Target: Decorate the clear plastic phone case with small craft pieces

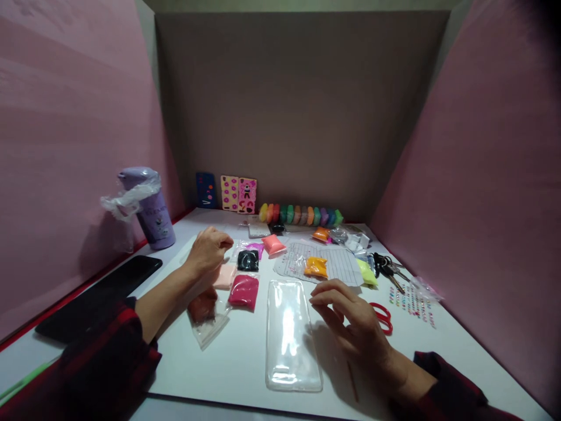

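My left hand (209, 250) hovers with its fingers curled loosely over small bags of coloured clay, above a pale pink bag (225, 276) and beside a black bag (248, 261). Nothing shows inside the hand. A dark pink bag (243, 292) and a brown bag (203, 306) lie just below it. My right hand (350, 323) rests on the white table (245, 356) to the right of a clear phone case (290, 335), fingers bent and pinched loosely, with nothing visible in them.
A lined paper sheet (337, 263) carries an orange bag (316, 267). Red scissors (382, 317), keys (388, 269), gem stickers (412, 302), a row of coloured clay (301, 214), decorated phone cases (239, 194), a purple cup (151, 207) and a black phone (100, 295) surround the work area. Pink walls enclose it.
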Demonstrator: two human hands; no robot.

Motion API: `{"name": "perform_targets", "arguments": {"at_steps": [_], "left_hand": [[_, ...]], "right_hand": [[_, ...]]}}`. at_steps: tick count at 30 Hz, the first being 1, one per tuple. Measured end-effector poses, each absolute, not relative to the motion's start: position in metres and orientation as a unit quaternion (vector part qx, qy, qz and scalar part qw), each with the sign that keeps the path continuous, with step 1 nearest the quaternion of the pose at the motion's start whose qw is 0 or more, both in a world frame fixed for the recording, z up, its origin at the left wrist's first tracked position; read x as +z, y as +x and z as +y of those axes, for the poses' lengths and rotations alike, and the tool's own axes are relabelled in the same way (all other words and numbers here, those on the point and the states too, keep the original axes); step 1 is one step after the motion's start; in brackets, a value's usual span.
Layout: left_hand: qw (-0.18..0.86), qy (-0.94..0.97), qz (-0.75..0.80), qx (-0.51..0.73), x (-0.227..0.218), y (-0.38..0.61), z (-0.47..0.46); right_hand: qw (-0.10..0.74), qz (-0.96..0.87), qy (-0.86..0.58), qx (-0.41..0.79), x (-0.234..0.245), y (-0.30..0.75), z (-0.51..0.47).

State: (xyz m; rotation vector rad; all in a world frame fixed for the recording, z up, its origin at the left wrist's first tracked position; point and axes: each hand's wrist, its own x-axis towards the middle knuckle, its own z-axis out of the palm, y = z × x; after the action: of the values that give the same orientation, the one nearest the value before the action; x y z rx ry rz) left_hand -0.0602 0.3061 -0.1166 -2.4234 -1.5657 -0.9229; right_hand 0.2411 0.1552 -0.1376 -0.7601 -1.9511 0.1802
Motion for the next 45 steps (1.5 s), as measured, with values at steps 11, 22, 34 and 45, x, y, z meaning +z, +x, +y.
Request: {"name": "perform_targets", "arguments": {"at_steps": [11, 22, 34, 45], "left_hand": [[0.046, -0.783, -0.525, -0.331, -0.11, -0.047, 0.291], [0.078, -0.783, -0.503, -0.357, -0.104, -0.041, 0.281], [0.043, -0.722, -0.51, -0.466, -0.102, -0.035, 0.267], [-0.001, -0.724, -0.459, -0.515, -0.104, -0.031, 0.261]], "right_hand": [[0.504, -0.802, -0.312, 0.076, -0.134, 0.241, 0.155], [0.549, -0.703, -0.446, 0.077, -0.135, 0.244, 0.154], [0.661, -0.546, -0.482, 0.181, -0.136, 0.248, 0.156], [0.64, -0.58, -0.467, 0.19, -0.139, 0.248, 0.156]]}}
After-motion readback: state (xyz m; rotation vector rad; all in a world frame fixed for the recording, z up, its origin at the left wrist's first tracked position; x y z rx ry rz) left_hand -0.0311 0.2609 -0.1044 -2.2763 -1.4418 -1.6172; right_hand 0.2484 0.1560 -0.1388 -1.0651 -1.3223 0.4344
